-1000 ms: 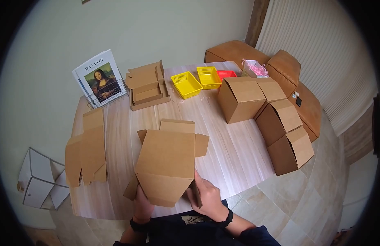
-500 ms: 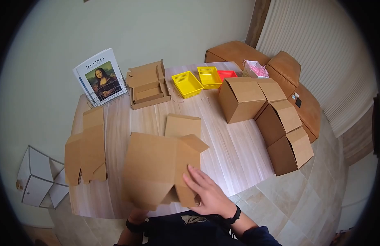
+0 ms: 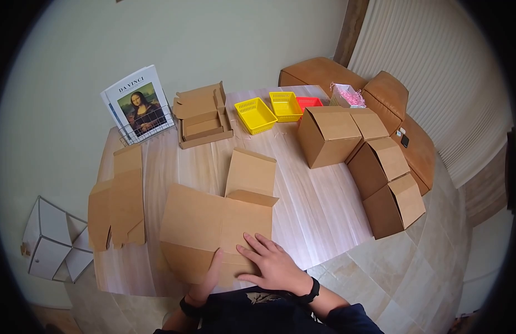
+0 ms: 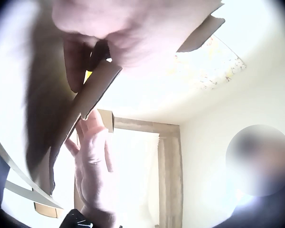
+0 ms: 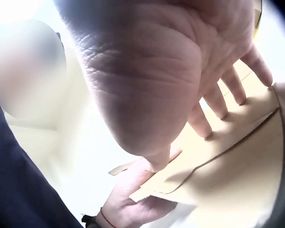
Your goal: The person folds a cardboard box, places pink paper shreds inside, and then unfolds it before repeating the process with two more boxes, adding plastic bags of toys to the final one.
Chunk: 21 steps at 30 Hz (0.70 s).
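A partly unfolded brown cardboard box [image 3: 194, 217] lies at the near part of the table, its large panel to the left and a raised flap panel [image 3: 251, 172] at the far side. My left hand [image 3: 205, 284] grips its near edge, thumb on top and fingers underneath; the left wrist view shows this hand [image 4: 128, 28] around the cardboard edge [image 4: 97, 90]. My right hand [image 3: 277, 269] lies on the cardboard's near right part with fingers spread. In the right wrist view the fingertips of the right hand [image 5: 175, 71] touch the cardboard [image 5: 218, 156].
Flat cardboard [image 3: 127, 206] lies left. Behind stand a magazine rack [image 3: 146, 133], an open shallow box [image 3: 205, 125], yellow baskets [image 3: 256, 117], a red basket [image 3: 309, 102] and a basket with pink filler [image 3: 350, 97]. Several closed boxes [image 3: 330, 136] line the right side.
The cardboard box has turned and opened out flatter, its large panel shifting left. My right hand has moved from its right side onto its top surface; my left thumb now shows on top.
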Available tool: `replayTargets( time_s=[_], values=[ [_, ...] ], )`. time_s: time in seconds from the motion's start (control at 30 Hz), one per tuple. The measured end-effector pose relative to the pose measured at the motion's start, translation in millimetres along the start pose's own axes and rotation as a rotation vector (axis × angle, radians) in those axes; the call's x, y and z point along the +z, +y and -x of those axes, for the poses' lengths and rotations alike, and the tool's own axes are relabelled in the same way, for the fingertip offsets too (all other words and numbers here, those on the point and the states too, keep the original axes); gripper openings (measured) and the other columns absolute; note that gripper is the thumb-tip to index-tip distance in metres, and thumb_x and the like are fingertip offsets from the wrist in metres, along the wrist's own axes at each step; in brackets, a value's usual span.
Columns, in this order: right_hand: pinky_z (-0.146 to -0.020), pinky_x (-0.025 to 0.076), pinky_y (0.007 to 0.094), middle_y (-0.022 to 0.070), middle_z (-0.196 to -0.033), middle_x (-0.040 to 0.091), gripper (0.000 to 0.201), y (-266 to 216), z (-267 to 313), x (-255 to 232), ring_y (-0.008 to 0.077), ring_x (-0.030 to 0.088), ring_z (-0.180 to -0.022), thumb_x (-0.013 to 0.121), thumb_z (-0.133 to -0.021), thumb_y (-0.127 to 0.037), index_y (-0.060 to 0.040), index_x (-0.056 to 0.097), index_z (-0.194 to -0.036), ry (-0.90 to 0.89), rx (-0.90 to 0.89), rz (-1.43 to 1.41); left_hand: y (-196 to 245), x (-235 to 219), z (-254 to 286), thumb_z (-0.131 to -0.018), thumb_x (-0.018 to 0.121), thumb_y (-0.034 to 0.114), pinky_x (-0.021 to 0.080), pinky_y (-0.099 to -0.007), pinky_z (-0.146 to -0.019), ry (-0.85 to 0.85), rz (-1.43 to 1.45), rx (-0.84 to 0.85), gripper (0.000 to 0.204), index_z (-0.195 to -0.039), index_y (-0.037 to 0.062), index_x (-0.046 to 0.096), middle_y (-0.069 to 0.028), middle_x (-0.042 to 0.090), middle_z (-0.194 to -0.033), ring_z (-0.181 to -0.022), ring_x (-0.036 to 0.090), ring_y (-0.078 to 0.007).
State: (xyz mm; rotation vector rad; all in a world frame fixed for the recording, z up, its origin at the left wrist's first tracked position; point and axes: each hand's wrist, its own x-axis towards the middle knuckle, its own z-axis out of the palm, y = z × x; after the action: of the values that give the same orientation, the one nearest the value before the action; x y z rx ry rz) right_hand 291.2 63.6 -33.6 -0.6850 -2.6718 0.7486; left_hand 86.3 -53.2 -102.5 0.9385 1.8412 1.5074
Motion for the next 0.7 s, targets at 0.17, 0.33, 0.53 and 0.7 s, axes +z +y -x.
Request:
replayTargets(
  time_s=[0.17, 0.33, 0.53, 0.7],
  values=[
    [-0.103, 0.054, 0.0455, 0.0276, -0.141, 0.063, 0.064, 25, -11, -6, 0.0463, 0.062, -0.124, 0.074, -0.094, -0.048, 0.0023, 0.065, -0.133, 0.264, 0.318, -0.065, 27, -15, 1, -0.106, 0.064, 0.015, 0.056, -0.0335, -0.093, -0.127, 0.071, -0.046, 0.029, -0.128, -0.0028, 0.066, -0.0101, 0.071, -0.122, -0.107, 0.068, -0.0181],
    [-0.084, 0.058, 0.0398, 0.017, -0.104, 0.077, 0.05, 56, -30, -31, 0.0303, 0.075, -0.094, 0.066, -0.104, -0.04, 0.0072, 0.067, -0.121, 0.256, 0.749, -0.498, 58, -39, -3, -0.107, 0.056, 0.013, 0.056, -0.0348, -0.097, -0.325, 0.315, -0.237, 0.035, -0.138, -0.0032, 0.058, -0.013, 0.069, -0.128, -0.113, 0.068, -0.0218],
    [-0.081, 0.062, 0.0337, 0.0126, -0.113, 0.075, 0.035, 84, -35, -23, 0.02, 0.075, -0.097, 0.066, -0.107, -0.026, 0.0054, 0.068, -0.122, 0.284, 0.783, -1.482, 58, -58, -5, -0.106, 0.055, 0.013, 0.055, -0.0366, -0.101, -0.333, 0.417, -0.416, 0.039, -0.141, -0.0035, 0.055, -0.0143, 0.067, -0.131, -0.118, 0.067, -0.0237],
    [-0.079, 0.062, 0.0306, 0.0087, -0.111, 0.076, 0.022, 57, -42, -28, 0.0168, 0.076, -0.091, 0.066, -0.105, -0.009, -0.0006, 0.065, -0.125, 0.457, 0.666, -1.692, 56, -64, -4, -0.105, 0.056, 0.013, 0.053, -0.0372, -0.102, -0.317, 0.409, -0.424, 0.038, -0.14, -0.0022, 0.056, -0.0128, 0.067, -0.129, -0.119, 0.065, -0.0228]
  ],
)
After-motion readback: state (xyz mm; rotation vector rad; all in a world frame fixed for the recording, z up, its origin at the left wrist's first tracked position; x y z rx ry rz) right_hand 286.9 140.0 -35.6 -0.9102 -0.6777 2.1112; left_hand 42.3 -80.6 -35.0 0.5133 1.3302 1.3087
